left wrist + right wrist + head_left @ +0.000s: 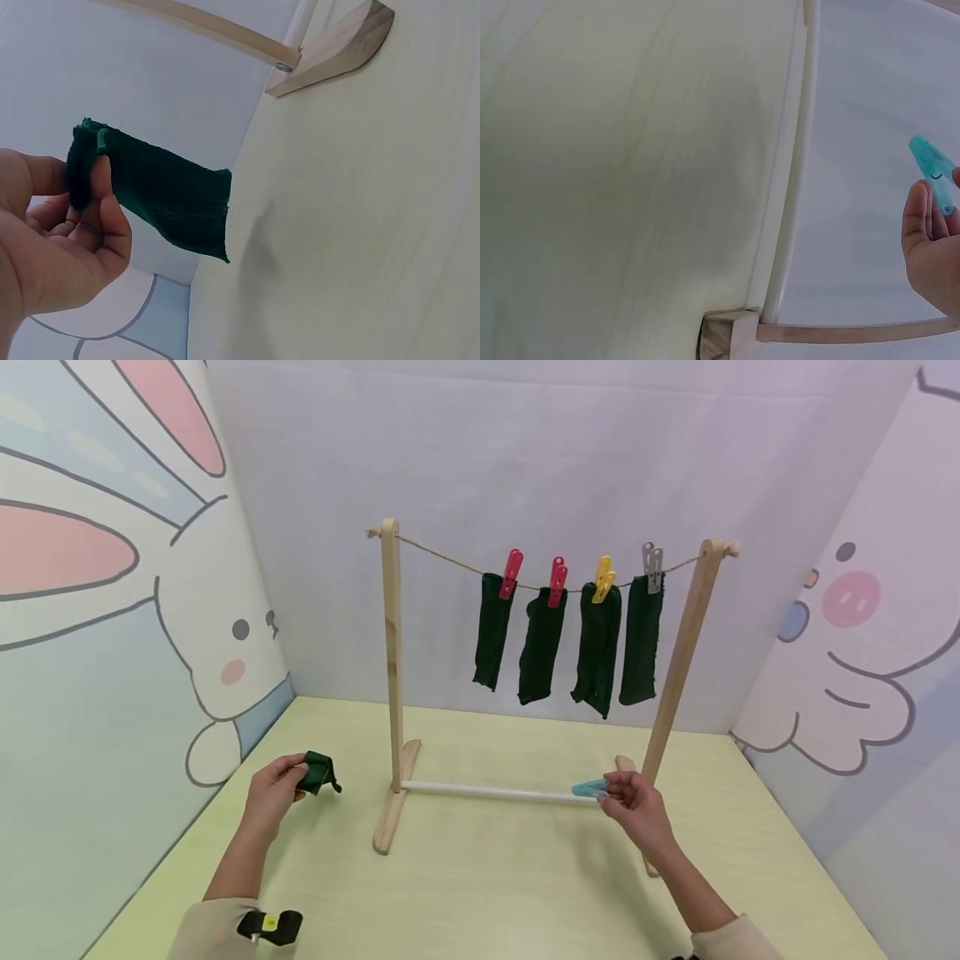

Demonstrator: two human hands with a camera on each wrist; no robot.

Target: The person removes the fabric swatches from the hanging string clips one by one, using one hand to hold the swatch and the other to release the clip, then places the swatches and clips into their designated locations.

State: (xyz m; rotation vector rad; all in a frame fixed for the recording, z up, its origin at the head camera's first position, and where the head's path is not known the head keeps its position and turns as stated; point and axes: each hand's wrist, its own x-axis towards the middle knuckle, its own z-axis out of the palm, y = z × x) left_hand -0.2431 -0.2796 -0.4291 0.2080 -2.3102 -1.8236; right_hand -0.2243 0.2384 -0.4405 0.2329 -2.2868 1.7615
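Observation:
My left hand (275, 785) pinches a small dark green cloth (318, 772) by one end, above the table to the left of the rack. In the left wrist view the cloth (169, 187) hangs out from between thumb and fingers. A light blue clothespin (591, 788) is pinched in the fingertips of my right hand (640, 810), in front of the rack's right post. The right wrist view has this clothespin (932, 169) at its right edge, with part of the hand cut off.
A wooden rack with a left post (392, 652), a right post (686, 652) and a white bottom bar (495, 792) carries a rope (442, 557). Several green cloths (542, 643) hang from it by red, yellow (603, 581) and grey clothespins. Cartoon-printed walls surround the table (480, 885).

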